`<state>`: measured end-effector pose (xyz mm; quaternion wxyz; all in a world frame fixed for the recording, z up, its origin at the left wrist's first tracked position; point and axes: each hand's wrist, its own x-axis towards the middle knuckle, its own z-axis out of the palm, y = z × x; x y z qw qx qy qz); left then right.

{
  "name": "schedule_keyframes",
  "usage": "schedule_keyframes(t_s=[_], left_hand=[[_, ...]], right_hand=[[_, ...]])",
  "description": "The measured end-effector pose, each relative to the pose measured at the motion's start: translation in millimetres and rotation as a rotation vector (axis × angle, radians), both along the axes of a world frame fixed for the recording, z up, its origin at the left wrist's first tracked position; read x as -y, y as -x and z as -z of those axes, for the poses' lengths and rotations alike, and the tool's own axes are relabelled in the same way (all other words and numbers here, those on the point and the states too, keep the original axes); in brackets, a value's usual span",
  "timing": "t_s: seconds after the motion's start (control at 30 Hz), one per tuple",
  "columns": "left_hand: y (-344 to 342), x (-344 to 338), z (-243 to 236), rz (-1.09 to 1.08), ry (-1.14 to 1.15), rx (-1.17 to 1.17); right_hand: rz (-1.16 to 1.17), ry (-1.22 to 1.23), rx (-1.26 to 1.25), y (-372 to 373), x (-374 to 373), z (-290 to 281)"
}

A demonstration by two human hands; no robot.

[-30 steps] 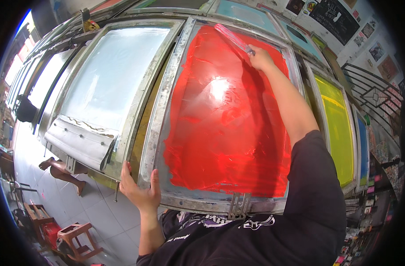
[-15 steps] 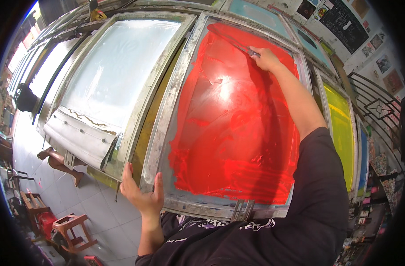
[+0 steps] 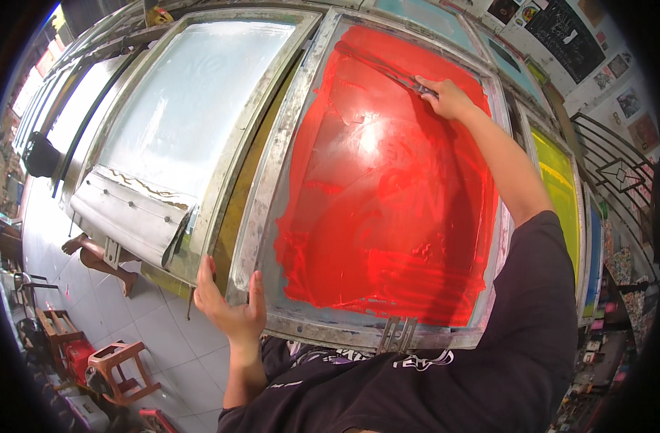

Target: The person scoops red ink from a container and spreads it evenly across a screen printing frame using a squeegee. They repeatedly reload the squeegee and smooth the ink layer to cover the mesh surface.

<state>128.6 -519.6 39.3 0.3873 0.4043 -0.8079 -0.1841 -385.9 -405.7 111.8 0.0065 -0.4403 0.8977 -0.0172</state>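
Observation:
Red ink is spread across the screen in a metal frame (image 3: 259, 209) in front of me. My right hand (image 3: 445, 97) grips a long squeegee (image 3: 377, 65) near the screen's far end; the blade is red and its shadow falls on the ink. My left hand (image 3: 229, 303) is open at the near left corner of the frame, fingers up and thumb apart; whether it presses on the frame, I cannot tell. To the left lies a pale, whitish screen (image 3: 193, 108), with a grey flap (image 3: 128, 209) at its near end.
A yellow screen (image 3: 557, 202) is at right, light blue screens (image 3: 424, 22) behind. A black railing (image 3: 611, 173) and a wall with a chalkboard (image 3: 561, 40) are on the right. Lower left, plastic stools (image 3: 124, 361) stand on a tiled floor, near another person's bare feet (image 3: 124, 281).
My right hand has shifted slightly right with the squeegee, whose blade has tilted and now shows darker. The view has moved a little. My left hand remains at the frame's corner.

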Motion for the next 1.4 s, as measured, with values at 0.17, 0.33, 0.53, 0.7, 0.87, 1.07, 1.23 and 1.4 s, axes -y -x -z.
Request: schedule_keyframes(t_s=[0.17,0.33,0.53,0.7,0.87,1.07,1.23,1.4], left_hand=[[-1.8,0.1,0.9,-0.004,-0.005,-0.018],[1.3,1.2,-0.8,0.008,-0.008,-0.032],[0.2,-0.7,-1.0,-0.017,-0.009,-0.015],[0.2,0.5,-1.8,-0.005,-0.018,-0.018],[1.4,0.0,-2.4,-0.014,-0.017,-0.027],[-0.9,0.9,0.9,-0.020,-0.007,-0.032],[-2.9,1.6,4.3,-0.031,-0.011,-0.040],[-1.4,2.5,4.4,-0.025,-0.013,-0.036]], right_hand=[[-0.023,-0.024,-0.003,-27.9,-3.6,-10.8],[-0.108,0.067,-0.044,-17.0,-19.5,6.9],[-0.186,0.059,0.007,-26.6,-25.5,7.4],[-0.212,0.064,0.029,-28.0,-33.9,16.5],[-0.278,0.059,0.026,-45.2,-41.8,10.0],[-0.423,0.148,0.011,-70.7,-51.7,9.4],[-0.391,0.066,0.109,-101.1,-58.6,2.0],[-0.449,0.053,0.137,-119.5,-75.3,8.3]])
